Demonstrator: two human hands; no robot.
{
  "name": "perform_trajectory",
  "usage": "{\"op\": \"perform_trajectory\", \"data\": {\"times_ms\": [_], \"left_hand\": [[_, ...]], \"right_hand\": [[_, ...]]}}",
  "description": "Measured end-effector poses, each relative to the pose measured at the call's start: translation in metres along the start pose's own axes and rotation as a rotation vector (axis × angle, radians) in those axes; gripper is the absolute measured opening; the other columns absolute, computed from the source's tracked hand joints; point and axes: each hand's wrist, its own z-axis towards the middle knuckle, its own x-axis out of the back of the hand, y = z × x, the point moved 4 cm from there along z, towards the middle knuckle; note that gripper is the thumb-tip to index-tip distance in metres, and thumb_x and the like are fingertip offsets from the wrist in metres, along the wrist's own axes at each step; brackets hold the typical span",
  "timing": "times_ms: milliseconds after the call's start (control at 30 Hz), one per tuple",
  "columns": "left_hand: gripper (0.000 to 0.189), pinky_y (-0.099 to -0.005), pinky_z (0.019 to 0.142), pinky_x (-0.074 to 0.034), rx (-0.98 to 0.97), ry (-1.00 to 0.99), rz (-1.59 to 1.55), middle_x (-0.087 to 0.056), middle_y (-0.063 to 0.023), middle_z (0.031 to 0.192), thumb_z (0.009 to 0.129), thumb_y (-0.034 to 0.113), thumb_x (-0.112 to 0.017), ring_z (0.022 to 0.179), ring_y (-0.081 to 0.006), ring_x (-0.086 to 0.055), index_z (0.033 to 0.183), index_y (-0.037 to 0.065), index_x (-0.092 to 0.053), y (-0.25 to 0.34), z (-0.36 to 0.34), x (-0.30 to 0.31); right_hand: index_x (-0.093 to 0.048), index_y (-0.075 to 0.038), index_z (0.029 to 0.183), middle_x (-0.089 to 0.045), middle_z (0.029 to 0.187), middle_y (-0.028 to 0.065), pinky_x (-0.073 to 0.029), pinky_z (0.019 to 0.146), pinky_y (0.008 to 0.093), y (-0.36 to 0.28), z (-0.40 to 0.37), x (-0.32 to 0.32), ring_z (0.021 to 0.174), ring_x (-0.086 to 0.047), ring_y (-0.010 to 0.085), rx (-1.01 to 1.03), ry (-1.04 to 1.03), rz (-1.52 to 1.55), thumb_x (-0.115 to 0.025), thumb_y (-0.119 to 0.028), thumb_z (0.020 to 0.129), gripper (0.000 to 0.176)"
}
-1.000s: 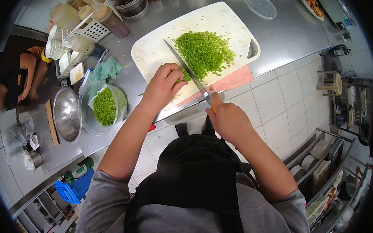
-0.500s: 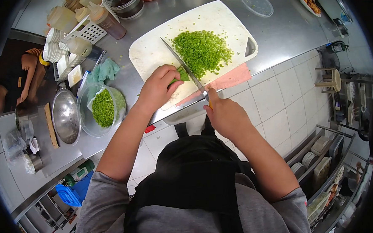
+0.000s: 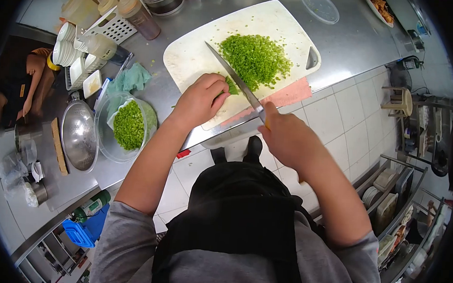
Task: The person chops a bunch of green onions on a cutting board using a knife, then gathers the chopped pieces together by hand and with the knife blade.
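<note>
the left hand (image 3: 203, 102) is grasping a small bunch of green stalks (image 3: 232, 86), its fingers curling around them and holding them on the white cutting board (image 3: 189, 52). the right hand (image 3: 289, 138) is clenching the handle of a long knife (image 3: 243, 87), which is mostly hiding inside the grip. the blade is slanting across the board with its tip pointing away from the person, and it is running between the stalks and a loose pile of chopped greens (image 3: 256, 61); from where i'm standing i can't tell whether its edge is touching the board. stray green bits are lying around the pile. a pink cloth (image 3: 293, 94) is poking out from under the board's near edge. to the left on the steel desk (image 3: 352, 45), a clear tub (image 3: 102, 135) is holding more cut greens (image 3: 129, 126), with a metal colander (image 3: 79, 136) sitting just beside it. a crumpled green cloth (image 3: 132, 78) is lying behind the tub, and a clear lid (image 3: 319, 7) is resting beyond the board.
</note>
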Motion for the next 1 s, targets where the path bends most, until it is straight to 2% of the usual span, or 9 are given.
{"op": "perform_trajectory", "data": {"times_ms": [133,200,333,400,500,667,733,933,1000], "left_hand": [[0.013,-0.0389,0.085,-0.054,-0.023,0.035,-0.005,-0.063,-0.0095,0.107,0.084,0.007,-0.071,0.103,-0.0301,-0.062,0.095,0.005,-0.064,-0.004,-0.001,-0.001],[0.013,-0.0392,0.085,-0.054,-0.040,0.046,-0.015,-0.063,-0.0093,0.107,0.083,0.005,-0.070,0.103,-0.0301,-0.062,0.094,0.005,-0.063,-0.003,0.000,-0.002],[0.015,-0.0393,0.085,-0.054,-0.033,0.035,-0.024,-0.063,-0.0094,0.107,0.081,0.004,-0.070,0.103,-0.0302,-0.062,0.094,0.005,-0.063,-0.003,-0.001,-0.001],[0.016,-0.0389,0.085,-0.054,-0.038,0.041,-0.028,-0.063,-0.0095,0.107,0.079,0.004,-0.070,0.103,-0.0300,-0.062,0.093,0.005,-0.063,-0.006,-0.002,-0.003],[0.015,-0.0389,0.085,-0.054,-0.045,0.078,-0.047,-0.062,-0.0096,0.106,0.079,0.003,-0.070,0.102,-0.0301,-0.062,0.092,0.006,-0.063,-0.005,-0.001,-0.003],[0.015,-0.0389,0.084,-0.054,-0.041,0.069,-0.046,-0.063,-0.0093,0.105,0.078,0.003,-0.070,0.101,-0.0302,-0.062,0.091,0.005,-0.063,-0.004,-0.002,-0.002],[0.015,-0.0389,0.083,-0.054,-0.042,0.080,-0.049,-0.063,-0.0092,0.104,0.078,0.003,-0.070,0.100,-0.0302,-0.062,0.091,0.005,-0.063,-0.005,-0.001,-0.002],[0.015,-0.0387,0.082,-0.055,-0.042,0.065,-0.047,-0.063,-0.0086,0.104,0.078,0.003,-0.070,0.099,-0.0299,-0.063,0.091,0.005,-0.063,-0.005,-0.002,-0.002],[0.017,-0.0387,0.082,-0.055,-0.047,0.086,-0.042,-0.063,-0.0086,0.103,0.077,0.003,-0.071,0.098,-0.0301,-0.063,0.092,0.005,-0.064,-0.007,-0.003,-0.004]], "right_hand": [[-0.042,0.004,0.131,-0.070,0.083,0.0249,-0.057,0.073,0.0526,-0.002,-0.029,-0.020,0.080,-0.070,0.0443,-0.145,-0.154,-0.016,-0.055,-0.023,0.099,0.044],[-0.042,0.004,0.131,-0.070,0.083,0.0256,-0.057,0.074,0.0527,0.003,-0.005,-0.037,0.080,-0.070,0.0443,-0.164,-0.133,-0.061,-0.055,-0.023,0.099,0.043],[-0.043,0.003,0.129,-0.070,0.083,0.0256,-0.057,0.075,0.0528,-0.010,-0.002,0.004,0.082,-0.070,0.0441,-0.031,0.017,-0.043,-0.054,-0.024,0.100,0.041],[-0.043,0.003,0.128,-0.070,0.083,0.0256,-0.057,0.075,0.0533,-0.014,-0.031,0.007,0.083,-0.070,0.0443,-0.149,-0.181,-0.049,-0.055,-0.023,0.100,0.040],[-0.042,0.004,0.132,-0.070,0.085,0.0264,-0.057,0.074,0.0531,-0.008,-0.002,-0.037,0.082,-0.071,0.0439,-0.157,-0.108,-0.068,-0.055,-0.023,0.100,0.044],[-0.042,0.002,0.129,-0.070,0.084,0.0263,-0.058,0.072,0.0527,-0.015,-0.011,-0.002,0.081,-0.071,0.0435,-0.056,-0.028,-0.040,-0.054,-0.023,0.100,0.041],[-0.042,0.002,0.127,-0.070,0.084,0.0260,-0.057,0.071,0.0533,-0.013,-0.026,-0.017,0.081,-0.071,0.0433,-0.177,-0.170,-0.059,-0.054,-0.023,0.100,0.039],[-0.042,0.002,0.126,-0.070,0.085,0.0275,-0.057,0.075,0.0530,-0.014,0.001,-0.005,0.085,-0.071,0.0433,-0.074,-0.018,-0.029,-0.056,-0.022,0.099,0.039],[-0.043,0.002,0.125,-0.070,0.085,0.0270,-0.057,0.075,0.0523,-0.017,-0.022,-0.005,0.085,-0.071,0.0423,-0.159,-0.170,-0.048,-0.054,-0.021,0.100,0.036]]}}
